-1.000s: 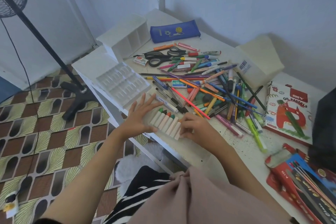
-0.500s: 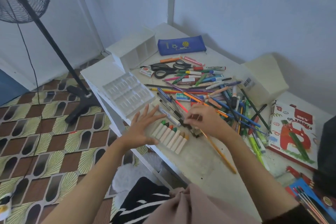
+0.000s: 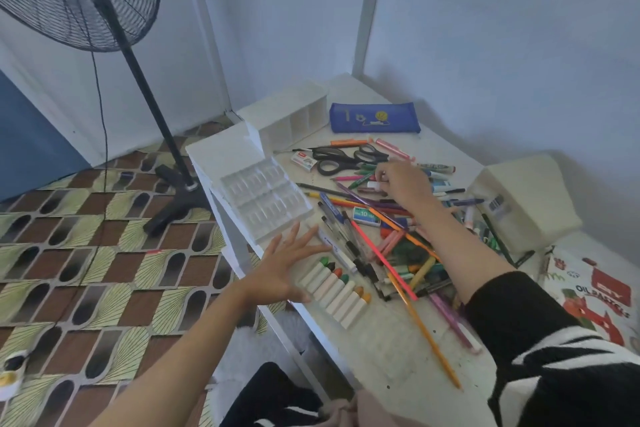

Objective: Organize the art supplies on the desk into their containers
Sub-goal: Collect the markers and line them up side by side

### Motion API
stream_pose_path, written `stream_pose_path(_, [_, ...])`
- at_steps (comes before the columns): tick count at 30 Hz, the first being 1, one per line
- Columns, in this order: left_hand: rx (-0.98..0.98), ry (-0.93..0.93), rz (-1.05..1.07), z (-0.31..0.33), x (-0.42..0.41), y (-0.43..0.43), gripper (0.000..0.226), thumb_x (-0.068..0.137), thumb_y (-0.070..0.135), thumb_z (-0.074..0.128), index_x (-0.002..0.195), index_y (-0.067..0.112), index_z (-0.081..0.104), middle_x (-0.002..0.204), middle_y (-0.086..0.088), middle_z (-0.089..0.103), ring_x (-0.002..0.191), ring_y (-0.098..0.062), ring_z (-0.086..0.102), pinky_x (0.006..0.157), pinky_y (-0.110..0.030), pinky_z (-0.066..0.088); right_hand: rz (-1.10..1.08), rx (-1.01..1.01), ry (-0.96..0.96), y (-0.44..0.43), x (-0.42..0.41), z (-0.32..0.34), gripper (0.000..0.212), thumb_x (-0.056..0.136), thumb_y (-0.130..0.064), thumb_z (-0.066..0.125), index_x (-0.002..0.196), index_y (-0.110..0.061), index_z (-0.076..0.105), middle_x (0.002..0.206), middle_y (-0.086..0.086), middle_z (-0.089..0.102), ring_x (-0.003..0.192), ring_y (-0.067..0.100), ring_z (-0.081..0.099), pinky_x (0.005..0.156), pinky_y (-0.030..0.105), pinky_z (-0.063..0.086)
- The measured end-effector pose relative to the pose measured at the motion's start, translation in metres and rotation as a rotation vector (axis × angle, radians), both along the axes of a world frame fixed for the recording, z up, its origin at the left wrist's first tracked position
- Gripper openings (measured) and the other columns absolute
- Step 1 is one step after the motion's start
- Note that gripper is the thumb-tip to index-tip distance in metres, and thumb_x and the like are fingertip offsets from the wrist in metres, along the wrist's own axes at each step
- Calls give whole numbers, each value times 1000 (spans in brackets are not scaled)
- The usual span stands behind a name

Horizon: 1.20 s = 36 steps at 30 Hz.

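At the lower centre of the frame, a row of paper-wrapped oil pastels [image 3: 334, 289] lies side by side on the white counter [image 3: 388, 350], the line running from upper left to lower right and the coloured tips pointing toward the upper right. The left hand [image 3: 280, 270] rests just to the left of the row, fingers spread and flat, holding nothing; it is the nearer hand to the pastels and to the clear ridged tray [image 3: 265, 199] that sits just above it toward the counter's left edge. The tray's slots look empty, so the pastels seem yet to be filed.

Right of the row, a long orange pencil [image 3: 420, 329] slants down toward the bottom of the frame, and a heap of pens and markers [image 3: 398, 246] crowds the middle of the counter. The right arm crosses over this heap. Its right hand [image 3: 401, 182], at centre frame, has fingers curled around a small white-tipped item in the pile; what it is cannot be made out. Black scissors [image 3: 341, 159] lie just beyond that grip, touching the tangle.

Farther back stand a white divided organiser [image 3: 294, 114] and a blue pencil case [image 3: 374, 118]; a cream box [image 3: 526, 198] sits at right, an oil pastel box [image 3: 595, 291] at the lower right edge.
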<state>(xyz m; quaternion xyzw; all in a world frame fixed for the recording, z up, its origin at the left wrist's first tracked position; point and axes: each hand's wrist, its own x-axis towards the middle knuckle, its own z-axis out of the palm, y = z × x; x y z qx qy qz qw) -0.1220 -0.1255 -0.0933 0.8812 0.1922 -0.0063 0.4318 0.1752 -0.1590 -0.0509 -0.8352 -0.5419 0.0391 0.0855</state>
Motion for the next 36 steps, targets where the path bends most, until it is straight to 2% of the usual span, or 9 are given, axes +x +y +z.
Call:
stream_pose_path(5, [0,7,-6,0,-1,1,85,56,55,57,137,51,31,157,21,-3,140,-2,-25,112,-40,-20,42,31,-4,2,-2,-11,19,88,-22,63,105,-18,69,115,6,59,96,22,60,68,29,42])
stream_pose_path(9, [-8,4,-2,0,-1,0,86,55,54,57,137,51,30,156,21,-3,140,-1,-25,112,-41,-20,63,169,28,-5,-7,-9,15,88,-18,60,99,-15,70,100,1,59,98,20,56,66,29,42])
stream_pose_path(13, [-9,-10,2,0,-1,0,86,55,61,56,137,49,32,157,19,-2,140,-2,-24,112,-41,-20,50,331,248,-29,-25,7,19,87,-20,63,104,-13,69,101,4,66,88,15,58,76,32,48])
stream_pose_path(16, [-16,-17,1,0,0,-1,88,52,67,57,135,51,31,156,20,-1,140,-2,-24,113,-40,-20,37,384,458,-65,-49,16,26,83,-13,68,109,-11,68,98,0,68,78,2,58,74,11,46])
stream_pose_path(18, [-21,-32,-5,0,-1,-1,95,48,82,55,134,52,31,156,21,-2,140,-1,-23,112,-36,-20,30,387,557,-91,-66,20,23,84,-14,68,107,-15,68,93,-4,68,72,-1,57,69,9,47])
stream_pose_path(22, [-5,-17,0,-1,0,0,85,53,70,56,132,53,30,156,21,-1,140,0,-23,113,-39,-19,86,307,777,-140,-97,19,22,86,-10,65,97,-29,65,84,-16,69,71,5,61,63,12,46])
stream_pose_path(27, [16,0,-13,-1,-1,0,85,55,65,57,135,53,30,156,21,-2,140,0,-22,112,-36,-18,303,158,679,-170,-120,-6,20,81,2,66,93,-12,70,89,-8,67,80,-4,59,71,9,44])
stream_pose_path(30, [22,8,-11,-1,-1,0,83,54,60,57,132,56,29,156,21,-1,141,-1,-21,111,-35,-19,392,166,544,-176,-126,-23,27,79,8,64,90,-15,69,98,-1,63,88,6,57,77,21,49])
stream_pose_path(36, [4,2,-3,-1,-1,-1,83,55,61,59,132,56,30,157,21,0,141,-1,-22,112,-37,-19,389,232,337,-176,-132,-39,27,70,6,72,81,-18,69,88,-5,59,74,15,57,56,36,52])
